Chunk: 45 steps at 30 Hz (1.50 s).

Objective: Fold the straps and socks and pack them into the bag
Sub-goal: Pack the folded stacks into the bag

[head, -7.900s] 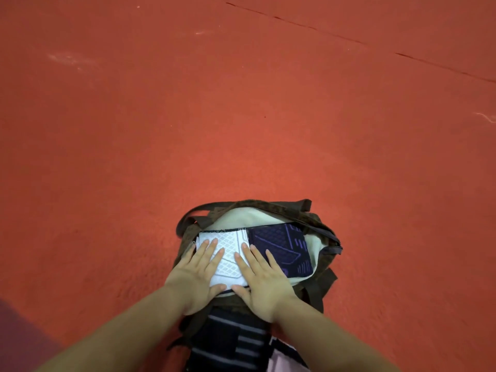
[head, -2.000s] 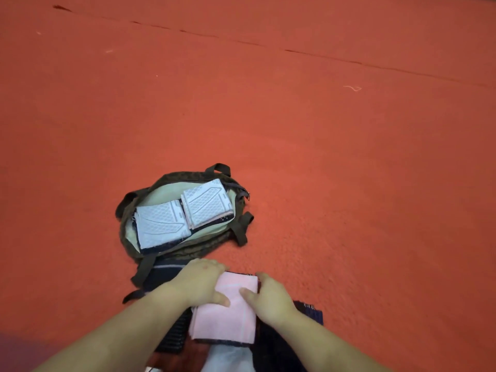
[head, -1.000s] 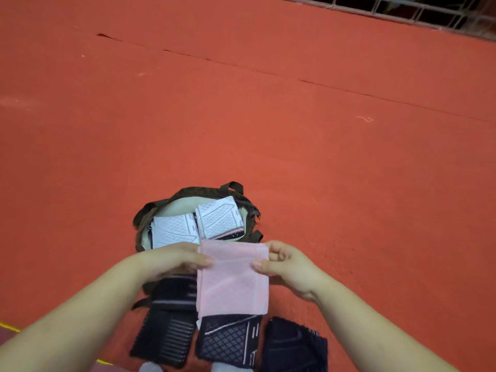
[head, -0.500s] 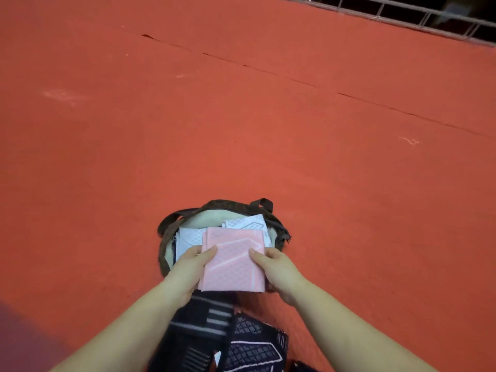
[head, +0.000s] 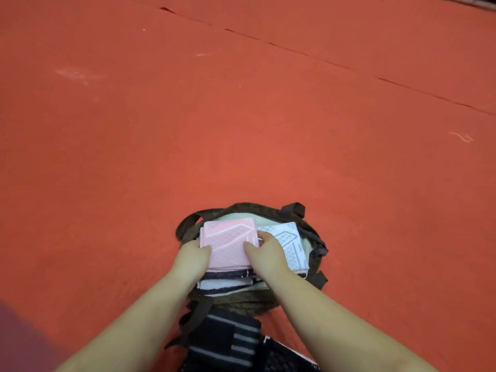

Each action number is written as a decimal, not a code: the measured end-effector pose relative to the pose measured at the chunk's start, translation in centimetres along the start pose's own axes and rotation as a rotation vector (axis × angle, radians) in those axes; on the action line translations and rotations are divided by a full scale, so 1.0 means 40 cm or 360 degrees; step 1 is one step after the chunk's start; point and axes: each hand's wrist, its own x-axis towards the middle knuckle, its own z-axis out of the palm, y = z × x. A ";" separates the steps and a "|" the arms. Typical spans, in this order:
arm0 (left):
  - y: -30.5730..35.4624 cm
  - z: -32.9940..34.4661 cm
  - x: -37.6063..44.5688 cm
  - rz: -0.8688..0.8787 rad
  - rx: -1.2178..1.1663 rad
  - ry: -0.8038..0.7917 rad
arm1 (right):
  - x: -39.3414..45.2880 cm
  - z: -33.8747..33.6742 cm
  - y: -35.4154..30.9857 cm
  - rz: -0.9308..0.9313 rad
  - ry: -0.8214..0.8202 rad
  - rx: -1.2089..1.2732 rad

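An olive-brown bag (head: 312,238) lies open on the red floor, its pale lining showing. A folded pink sock (head: 228,245) lies on the left stack inside it. My left hand (head: 192,260) grips the sock's left edge, thumb on top. My right hand (head: 267,255) pinches its right edge, fingers curled. A folded white sock (head: 291,244) with a grey pattern lies beside it on the right. Dark and white folded pieces (head: 228,279) show under the pink one.
Folded black pieces lie on the floor just in front of the bag, one with grey stripes (head: 228,342) and one with a mesh pattern (head: 284,358). Red floor (head: 241,116) stretches all around, crossed by a thin crack at the top right.
Both hands carried the pink sock from above the black pieces forward over the bag and lowered it onto the left white sock inside.
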 end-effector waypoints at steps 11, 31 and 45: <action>-0.098 -0.020 -0.034 0.0395 0.0686 0.0008 | -0.027 0.041 0.060 -0.0478 -0.0208 -0.0667; -0.202 -0.067 0.050 0.1091 0.1965 -0.0198 | 0.004 0.044 0.081 -0.0809 -0.0717 -0.1948; -0.083 0.154 -0.256 0.1575 0.1431 -0.0877 | -0.335 -0.231 0.371 -0.0363 -0.0253 -0.1358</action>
